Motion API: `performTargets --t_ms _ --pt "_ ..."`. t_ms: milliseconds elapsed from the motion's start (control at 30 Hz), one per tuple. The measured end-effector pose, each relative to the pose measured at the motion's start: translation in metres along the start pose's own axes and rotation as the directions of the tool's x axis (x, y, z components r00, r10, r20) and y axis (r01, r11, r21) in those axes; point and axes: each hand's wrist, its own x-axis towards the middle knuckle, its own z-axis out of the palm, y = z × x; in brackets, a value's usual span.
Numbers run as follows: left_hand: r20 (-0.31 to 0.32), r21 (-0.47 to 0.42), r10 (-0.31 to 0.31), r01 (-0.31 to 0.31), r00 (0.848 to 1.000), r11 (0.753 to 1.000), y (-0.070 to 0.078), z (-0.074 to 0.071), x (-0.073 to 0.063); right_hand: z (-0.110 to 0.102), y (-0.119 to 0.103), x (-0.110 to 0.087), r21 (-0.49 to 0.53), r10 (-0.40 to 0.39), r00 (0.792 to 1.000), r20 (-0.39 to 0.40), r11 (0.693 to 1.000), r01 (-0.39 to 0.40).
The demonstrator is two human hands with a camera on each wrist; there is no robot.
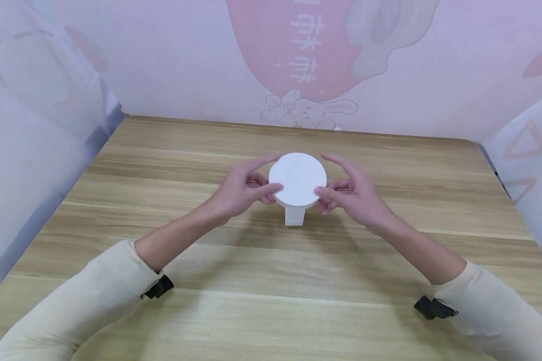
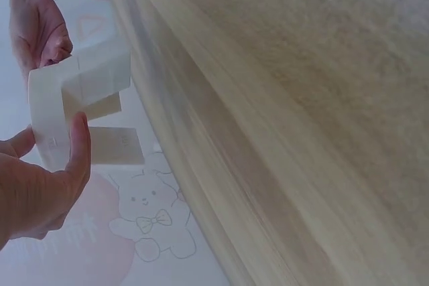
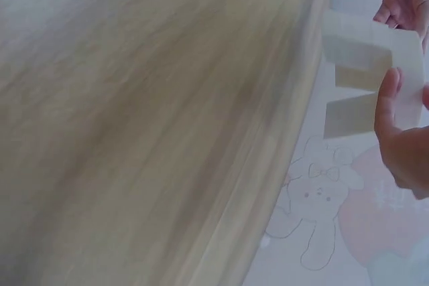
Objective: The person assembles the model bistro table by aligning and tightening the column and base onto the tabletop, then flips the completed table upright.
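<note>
A small white stool-like piece [image 1: 298, 178] with a round top and several short flat legs [image 2: 117, 146] is held upright in the air over the table. My left hand [image 1: 241, 190] grips the left side of its rim, thumb on the upper edge and other fingers lower down. On the opposite side, my right hand [image 1: 357, 198] pinches the rim with its thumb at the edge. Both index fingers reach toward the far side of the disc. The right wrist view shows the white legs [image 3: 352, 115] hanging down, their ends apart from the tabletop.
The wood-grain table [image 1: 271, 301] spreads out below both arms. A pale printed backdrop [image 1: 171, 65] with a rabbit drawing stands behind its far edge, and similar sheets flank it left and right. Small black devices [image 1: 159, 287] sit at both cuffs.
</note>
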Motion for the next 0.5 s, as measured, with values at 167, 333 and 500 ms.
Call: performTargets --t_ms 167,333,500 --pt "0.085 0.064 0.004 -0.01 0.996 0.998 -0.002 -0.004 -0.002 -0.006 0.007 -0.002 -0.05 -0.048 0.995 0.083 0.997 0.053" --pt "0.127 0.109 -0.042 0.028 0.991 0.994 -0.006 -0.006 -0.001 -0.008 0.011 -0.002 -0.048 0.026 0.994 0.108 0.999 -0.021" --pt "0.131 0.104 -0.075 0.061 0.989 0.993 -0.012 -0.004 0.003 -0.007 0.015 -0.001 -0.033 0.099 0.989 0.112 0.995 -0.096"
